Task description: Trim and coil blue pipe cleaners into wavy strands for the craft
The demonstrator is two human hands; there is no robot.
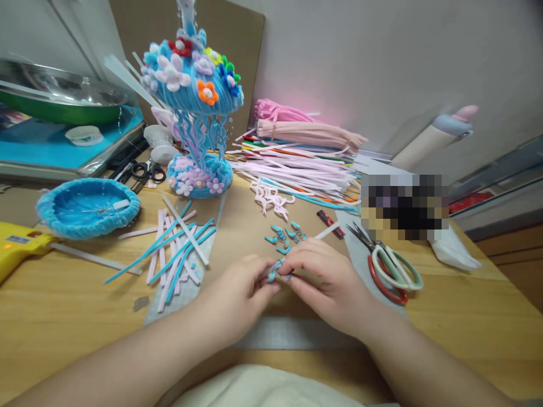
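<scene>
Scissors (392, 267) beside blue woven bowl (87, 207)

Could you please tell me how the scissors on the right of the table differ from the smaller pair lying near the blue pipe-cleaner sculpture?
The red-and-white scissors have pale and red handles; the black scissors are wholly dark. The red-and-white scissors look larger and lie close to the right hand; the black scissors lie far back, left of the blue pipe-cleaner sculpture. The red-and-white scissors rest on a grey sheet, the black scissors among clutter. Both lie flat and untouched.
</scene>
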